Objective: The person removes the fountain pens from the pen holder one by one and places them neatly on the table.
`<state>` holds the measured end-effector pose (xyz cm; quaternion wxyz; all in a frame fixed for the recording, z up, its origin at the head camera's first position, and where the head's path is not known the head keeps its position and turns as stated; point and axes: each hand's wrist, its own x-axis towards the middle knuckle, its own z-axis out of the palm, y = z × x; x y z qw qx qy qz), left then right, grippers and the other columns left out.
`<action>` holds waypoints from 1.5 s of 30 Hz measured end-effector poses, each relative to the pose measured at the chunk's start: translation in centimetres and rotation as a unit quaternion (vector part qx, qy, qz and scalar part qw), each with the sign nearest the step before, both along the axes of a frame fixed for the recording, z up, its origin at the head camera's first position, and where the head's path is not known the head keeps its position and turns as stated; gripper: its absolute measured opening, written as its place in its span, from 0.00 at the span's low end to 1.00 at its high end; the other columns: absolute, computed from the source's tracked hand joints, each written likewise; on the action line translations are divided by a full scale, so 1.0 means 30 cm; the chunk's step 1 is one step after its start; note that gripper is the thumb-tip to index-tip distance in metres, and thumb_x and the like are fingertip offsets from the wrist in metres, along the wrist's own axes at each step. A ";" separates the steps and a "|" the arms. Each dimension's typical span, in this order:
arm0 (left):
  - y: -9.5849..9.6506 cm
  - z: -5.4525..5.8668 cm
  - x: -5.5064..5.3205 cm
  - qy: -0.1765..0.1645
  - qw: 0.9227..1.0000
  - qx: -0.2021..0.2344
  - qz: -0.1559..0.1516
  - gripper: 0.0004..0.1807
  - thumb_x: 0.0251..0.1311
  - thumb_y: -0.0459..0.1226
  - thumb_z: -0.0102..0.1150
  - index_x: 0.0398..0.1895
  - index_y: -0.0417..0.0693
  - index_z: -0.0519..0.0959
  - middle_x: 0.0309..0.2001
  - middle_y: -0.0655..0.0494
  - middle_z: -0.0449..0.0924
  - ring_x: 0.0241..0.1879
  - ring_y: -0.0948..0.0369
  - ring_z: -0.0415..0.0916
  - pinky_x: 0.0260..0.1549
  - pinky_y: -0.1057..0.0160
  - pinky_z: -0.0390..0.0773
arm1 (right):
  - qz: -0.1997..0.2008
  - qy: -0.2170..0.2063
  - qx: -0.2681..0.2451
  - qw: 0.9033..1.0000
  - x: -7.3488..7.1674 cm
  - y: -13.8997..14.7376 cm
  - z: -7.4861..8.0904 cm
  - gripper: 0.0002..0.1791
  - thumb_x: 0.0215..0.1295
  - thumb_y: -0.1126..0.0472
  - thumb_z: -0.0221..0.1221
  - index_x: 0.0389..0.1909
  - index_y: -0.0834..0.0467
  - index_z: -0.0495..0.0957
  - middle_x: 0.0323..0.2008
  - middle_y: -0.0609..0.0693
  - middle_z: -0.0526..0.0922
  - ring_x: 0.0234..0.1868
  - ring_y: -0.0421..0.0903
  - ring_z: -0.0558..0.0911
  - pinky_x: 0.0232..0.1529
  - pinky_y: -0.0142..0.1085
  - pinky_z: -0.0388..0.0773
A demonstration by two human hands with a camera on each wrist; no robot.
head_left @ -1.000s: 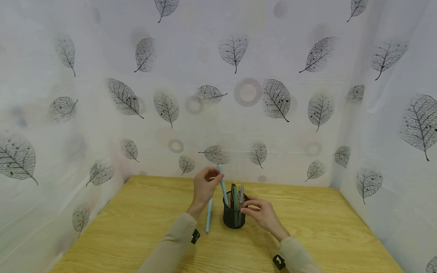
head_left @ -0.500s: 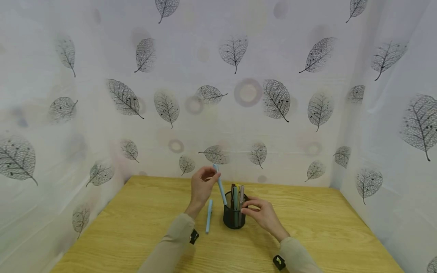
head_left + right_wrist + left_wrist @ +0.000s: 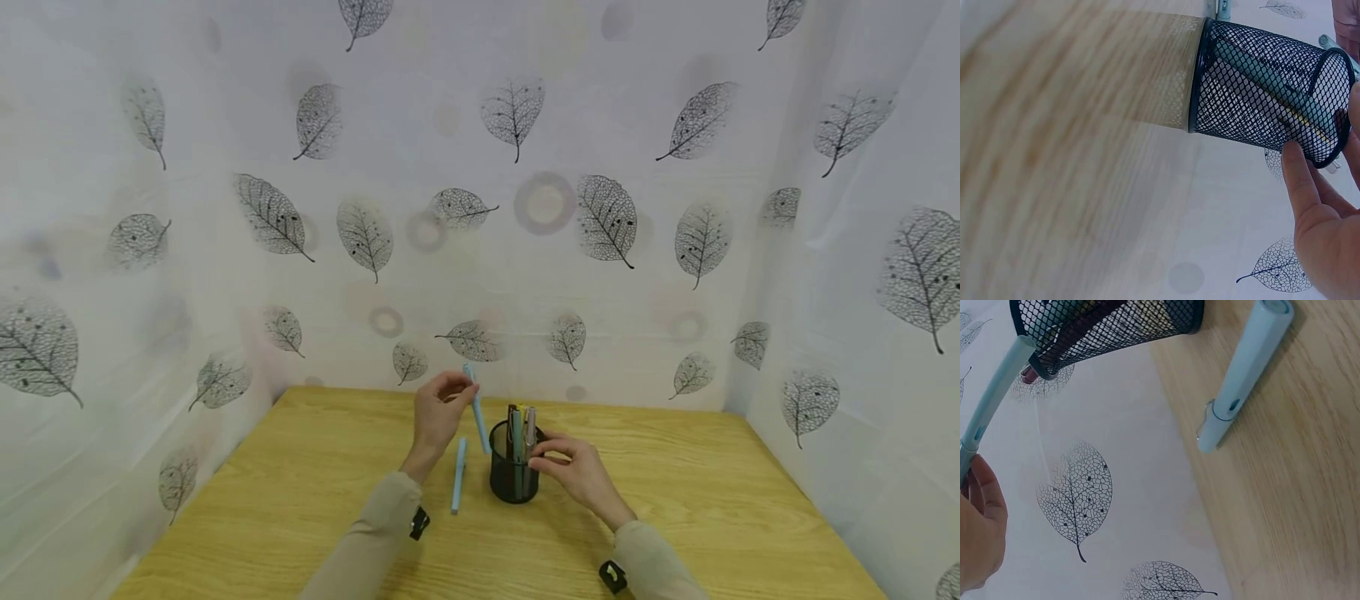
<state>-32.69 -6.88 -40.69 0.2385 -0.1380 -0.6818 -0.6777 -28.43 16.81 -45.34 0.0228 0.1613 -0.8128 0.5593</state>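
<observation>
My left hand [image 3: 437, 414] pinches a light blue pen [image 3: 480, 423] near its cap end. The pen slants down to the right, its lower end right at the left rim of a black mesh pen holder [image 3: 514, 485]; that end overlaps the rim in the left wrist view. My right hand [image 3: 581, 473] grips the holder's right side near the rim, thumb and fingertips on the mesh [image 3: 1260, 94]. Inside the upright holder stand several pens, among them a teal pen [image 3: 517, 437] and a pale pink one [image 3: 531, 425]. A second light blue pen [image 3: 1241, 375] lies left of the holder.
A wooden table [image 3: 315, 483] carries everything. Behind it and along both sides hangs a white curtain [image 3: 480, 283] printed with dark leaves. Each wrist wears a small black device, such as the right one [image 3: 612, 576].
My left hand has drawn the light blue pen to the left and slightly down; its lower end has gone from inside the holder to outside its rim. The right hand and holder have stayed put.
</observation>
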 end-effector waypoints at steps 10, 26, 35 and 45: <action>-0.014 -0.016 0.009 -0.001 1.000 -0.015 -0.005 0.06 0.56 0.27 0.66 0.37 0.35 0.84 0.38 0.40 0.85 0.36 0.54 0.84 0.36 0.69 0.84 | 0.004 0.001 -0.014 1.000 -0.017 0.009 -0.025 0.08 0.59 0.62 0.67 0.39 0.59 0.86 0.66 0.65 0.71 0.66 0.62 0.71 0.50 0.36 0.82; -0.071 -0.086 0.002 -0.048 0.997 -0.061 0.010 0.06 0.56 0.29 0.68 0.38 0.43 0.85 0.41 0.46 0.86 0.38 0.61 0.83 0.36 0.71 0.82 | 0.000 -0.007 0.000 1.000 0.016 -0.004 0.022 0.08 0.60 0.64 0.66 0.38 0.63 0.85 0.65 0.67 0.71 0.66 0.65 0.70 0.51 0.39 0.82; -0.092 -0.086 0.006 -0.080 0.993 -0.087 0.012 0.08 0.57 0.28 0.66 0.40 0.37 0.84 0.43 0.39 0.85 0.41 0.53 0.83 0.35 0.71 0.82 | 0.006 -0.007 0.008 1.000 0.042 -0.007 0.061 0.09 0.61 0.64 0.65 0.40 0.66 0.84 0.65 0.69 0.70 0.66 0.67 0.70 0.52 0.39 0.82; -0.132 -0.118 -0.002 -0.091 0.991 -0.100 -0.004 0.10 0.58 0.32 0.67 0.43 0.43 0.85 0.43 0.48 0.86 0.40 0.60 0.82 0.35 0.69 0.83 | 0.001 0.008 0.000 1.000 -0.020 0.013 -0.029 0.08 0.60 0.60 0.67 0.39 0.58 0.86 0.65 0.65 0.71 0.66 0.63 0.71 0.52 0.39 0.82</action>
